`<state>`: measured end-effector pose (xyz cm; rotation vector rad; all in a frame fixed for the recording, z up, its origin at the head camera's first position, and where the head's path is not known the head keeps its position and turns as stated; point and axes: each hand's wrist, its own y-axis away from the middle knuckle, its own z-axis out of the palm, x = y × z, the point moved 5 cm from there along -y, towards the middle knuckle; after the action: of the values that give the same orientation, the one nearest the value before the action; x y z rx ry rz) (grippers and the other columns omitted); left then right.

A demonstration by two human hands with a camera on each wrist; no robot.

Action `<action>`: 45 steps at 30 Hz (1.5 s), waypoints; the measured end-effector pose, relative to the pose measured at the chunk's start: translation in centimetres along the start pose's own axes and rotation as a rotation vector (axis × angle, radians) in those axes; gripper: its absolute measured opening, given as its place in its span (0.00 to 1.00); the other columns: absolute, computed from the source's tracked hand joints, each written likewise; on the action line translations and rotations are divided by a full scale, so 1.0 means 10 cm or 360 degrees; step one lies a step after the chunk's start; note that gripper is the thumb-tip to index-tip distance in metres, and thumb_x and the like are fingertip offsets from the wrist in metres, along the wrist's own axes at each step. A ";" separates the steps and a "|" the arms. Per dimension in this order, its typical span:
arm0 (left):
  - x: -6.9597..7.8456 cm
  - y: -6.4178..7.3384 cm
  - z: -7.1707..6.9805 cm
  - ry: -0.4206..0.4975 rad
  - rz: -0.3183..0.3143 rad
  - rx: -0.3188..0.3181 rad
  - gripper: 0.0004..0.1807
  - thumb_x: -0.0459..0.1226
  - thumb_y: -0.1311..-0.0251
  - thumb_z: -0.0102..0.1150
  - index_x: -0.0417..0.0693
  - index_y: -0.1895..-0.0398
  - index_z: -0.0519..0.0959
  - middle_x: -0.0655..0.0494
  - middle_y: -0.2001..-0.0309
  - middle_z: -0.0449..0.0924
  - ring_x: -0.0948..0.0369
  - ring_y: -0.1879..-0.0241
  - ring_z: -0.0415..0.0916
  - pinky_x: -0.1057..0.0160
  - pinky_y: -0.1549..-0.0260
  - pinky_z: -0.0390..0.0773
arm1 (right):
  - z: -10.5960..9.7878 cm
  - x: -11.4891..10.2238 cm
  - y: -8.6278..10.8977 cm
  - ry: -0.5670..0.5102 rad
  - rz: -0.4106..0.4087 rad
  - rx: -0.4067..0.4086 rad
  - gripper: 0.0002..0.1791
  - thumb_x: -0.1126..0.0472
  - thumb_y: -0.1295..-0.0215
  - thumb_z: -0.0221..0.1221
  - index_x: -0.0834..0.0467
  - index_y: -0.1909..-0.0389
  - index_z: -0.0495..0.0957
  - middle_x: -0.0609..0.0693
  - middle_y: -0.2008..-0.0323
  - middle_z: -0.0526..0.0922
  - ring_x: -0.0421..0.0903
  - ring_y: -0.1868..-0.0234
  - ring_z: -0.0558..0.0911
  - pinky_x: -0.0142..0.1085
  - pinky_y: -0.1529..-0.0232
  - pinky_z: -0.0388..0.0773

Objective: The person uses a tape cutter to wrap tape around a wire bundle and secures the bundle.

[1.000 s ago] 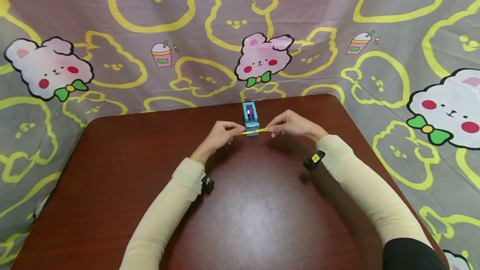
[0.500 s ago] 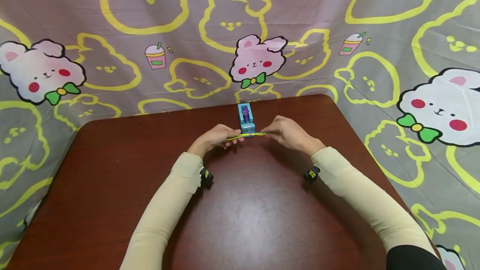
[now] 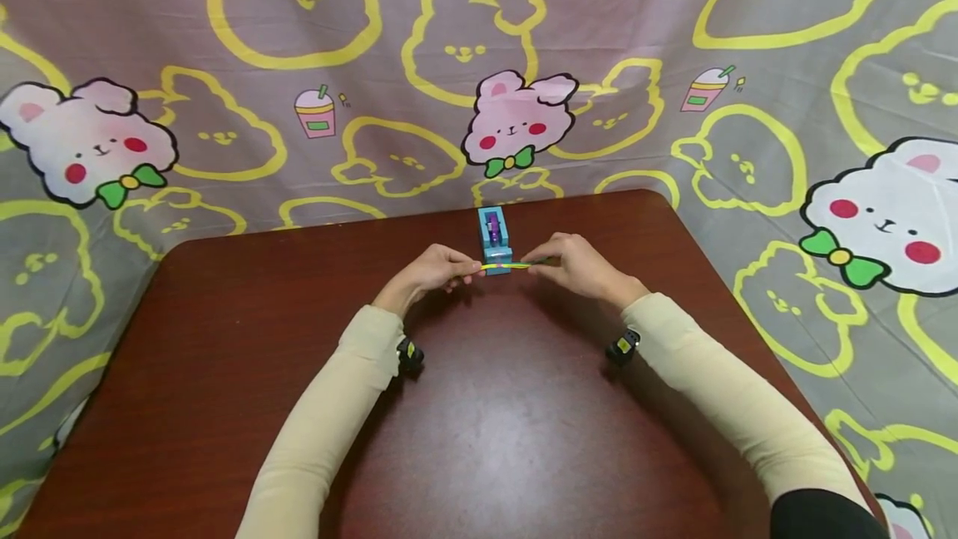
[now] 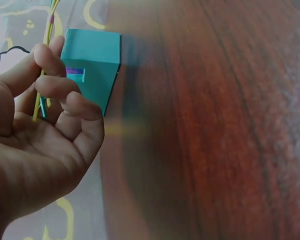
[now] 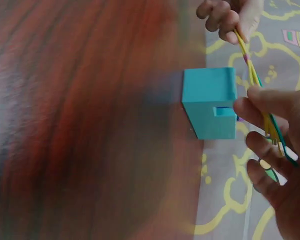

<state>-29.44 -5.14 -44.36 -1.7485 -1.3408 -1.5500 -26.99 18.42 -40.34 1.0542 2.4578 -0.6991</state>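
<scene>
In the head view, a slim bundle of yellow and green wires (image 3: 503,265) stretches between both hands, just in front of the blue tape dispenser (image 3: 497,255). My left hand (image 3: 434,268) pinches one end between thumb and index finger; in the left wrist view, loose wire ends (image 4: 43,106) poke out below the pinch toward the palm. My right hand (image 3: 572,264) pinches the other end, its remaining fingers loosely bent, with wire tails (image 5: 276,131) running past them. A small purple band (image 5: 245,58) circles the bundle between the hands.
A purple tape roll (image 3: 494,228) sits in the dispenser near the back edge of the dark wooden table (image 3: 224,356). Behind it hangs a grey curtain (image 3: 389,90) with cartoon rabbits. Black wrist cameras (image 3: 623,348) are strapped on both wrists.
Both hands have come slightly nearer the front of the table relative to the dispenser, and the right hand is closer to the left. The wires stay pinched in both hands.
</scene>
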 end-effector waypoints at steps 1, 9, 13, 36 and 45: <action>0.01 0.00 0.00 -0.0012 0.0019 0.0022 0.16 0.41 0.31 0.62 0.34 0.54 0.87 0.46 0.73 0.81 0.62 0.78 0.66 0.62 0.75 0.70 | -0.01 0.02 -0.01 -0.0062 0.0050 -0.0023 0.10 0.64 0.36 0.68 0.54 0.54 0.89 0.46 0.62 0.88 0.43 0.64 0.76 0.39 0.65 0.73; 0.07 0.02 0.00 -0.0017 0.0163 0.0234 0.14 0.39 0.36 0.68 0.36 0.56 0.88 0.32 0.62 0.84 0.54 0.78 0.70 0.61 0.78 0.69 | -0.02 0.27 -0.14 -0.0541 0.0495 -0.0247 0.19 0.50 0.27 0.60 0.62 0.58 0.88 0.62 0.66 0.87 0.59 0.65 0.79 0.46 0.64 0.75; 0.10 0.04 0.03 -0.0019 0.0266 0.0333 0.11 0.37 0.37 0.69 0.37 0.59 0.89 0.34 0.62 0.85 0.58 0.81 0.68 0.64 0.81 0.66 | 0.03 0.46 -0.15 -0.0815 0.0741 -0.0348 0.27 0.43 0.28 0.59 0.66 0.54 0.86 0.66 0.64 0.86 0.63 0.56 0.81 0.55 0.51 0.76; 0.12 0.04 0.14 -0.0046 0.0573 0.0460 0.07 0.26 0.45 0.72 0.34 0.63 0.89 0.47 0.66 0.85 0.56 0.62 0.77 0.68 0.70 0.74 | 0.27 0.69 -0.16 -0.1254 0.0861 -0.0599 0.19 0.58 0.23 0.55 0.72 0.48 0.80 0.52 0.72 0.82 0.44 0.69 0.78 0.38 0.65 0.74; 0.11 0.05 0.06 0.0023 0.0464 0.0455 0.08 0.28 0.44 0.72 0.35 0.61 0.89 0.48 0.64 0.86 0.60 0.67 0.78 0.55 0.65 0.80 | 0.09 0.53 -0.26 -0.0869 0.0622 -0.0473 0.17 0.58 0.28 0.61 0.67 0.48 0.84 0.58 0.66 0.85 0.60 0.60 0.80 0.48 0.58 0.78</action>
<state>-28.82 -4.45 -43.38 -1.6618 -1.1725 -1.1500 -32.26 19.35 -42.99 1.0184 1.7572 -0.4074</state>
